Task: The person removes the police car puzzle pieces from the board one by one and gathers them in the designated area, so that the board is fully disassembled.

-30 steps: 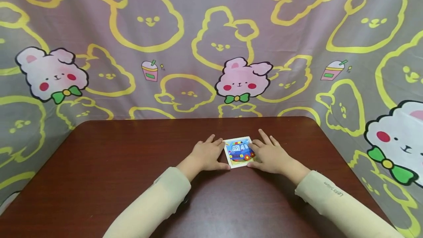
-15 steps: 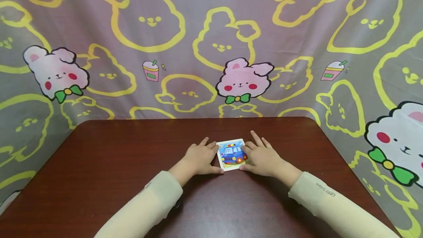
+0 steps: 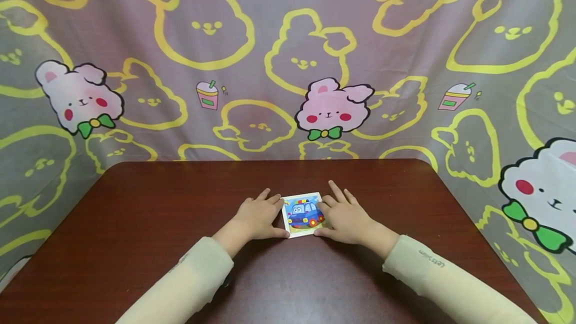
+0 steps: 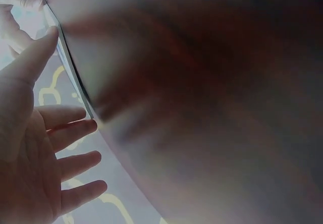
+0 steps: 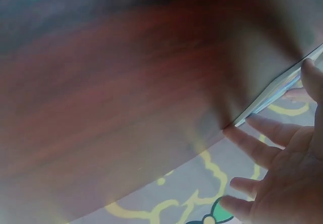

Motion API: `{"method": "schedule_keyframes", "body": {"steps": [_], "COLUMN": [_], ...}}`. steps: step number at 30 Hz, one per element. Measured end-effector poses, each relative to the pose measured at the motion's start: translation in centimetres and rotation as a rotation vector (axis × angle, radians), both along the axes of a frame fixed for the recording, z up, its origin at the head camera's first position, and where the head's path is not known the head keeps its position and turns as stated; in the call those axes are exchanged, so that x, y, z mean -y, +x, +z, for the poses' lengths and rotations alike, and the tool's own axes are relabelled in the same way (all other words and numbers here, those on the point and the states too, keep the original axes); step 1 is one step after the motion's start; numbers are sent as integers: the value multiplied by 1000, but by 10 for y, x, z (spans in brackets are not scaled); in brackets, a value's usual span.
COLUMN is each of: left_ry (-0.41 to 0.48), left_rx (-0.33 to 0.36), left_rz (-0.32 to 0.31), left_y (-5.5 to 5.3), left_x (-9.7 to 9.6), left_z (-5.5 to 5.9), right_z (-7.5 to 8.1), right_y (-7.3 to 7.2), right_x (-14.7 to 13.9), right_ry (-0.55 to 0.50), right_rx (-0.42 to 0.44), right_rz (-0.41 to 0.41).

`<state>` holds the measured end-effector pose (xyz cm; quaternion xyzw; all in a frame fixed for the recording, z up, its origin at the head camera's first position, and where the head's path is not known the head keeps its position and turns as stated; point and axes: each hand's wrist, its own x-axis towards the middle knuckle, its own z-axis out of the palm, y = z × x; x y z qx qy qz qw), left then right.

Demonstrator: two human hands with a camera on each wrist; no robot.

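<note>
A small square picture board (image 3: 299, 210) with a white border and a printed blue cartoon car lies flat on the brown table (image 3: 180, 199). My left hand (image 3: 258, 218) touches its left side, thumb at the near corner and fingertips at the far one. On the opposite side my right hand (image 3: 348, 220) touches the board, its thumb at the near corner and fingertips overlapping the picture's right part. Both hands have fairly straight, spread fingers. The left wrist view shows the board's thin edge (image 4: 70, 65) at the thumb and fingertips, and the right wrist view is similar.
A grey-pink curtain (image 3: 256, 84) with yellow outlines and rabbit prints hangs behind the table and along its sides. The table's far edge (image 3: 265, 161) runs straight, with rounded corners.
The board has slid left and slightly nearer across the table, with both hands moving along at its sides. Their finger positions look much the same.
</note>
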<state>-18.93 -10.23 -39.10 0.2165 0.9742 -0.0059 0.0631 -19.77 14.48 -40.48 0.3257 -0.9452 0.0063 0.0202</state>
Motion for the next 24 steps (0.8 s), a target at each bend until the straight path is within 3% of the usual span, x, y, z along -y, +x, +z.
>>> {"method": "schedule_keyframes", "body": {"steps": [8,24], "left_ry": [4,33], "left_rx": [-14,48], "left_rz": [1,-31], "left_y": [9,21], "left_x": [13,33], "left_z": [-2,2], "right_z": [-3,4], "right_y": [5,23], "right_x": [9,16], "right_ry": [-33,-54], "right_rx": [6,90], "right_rz": [14,35]}}
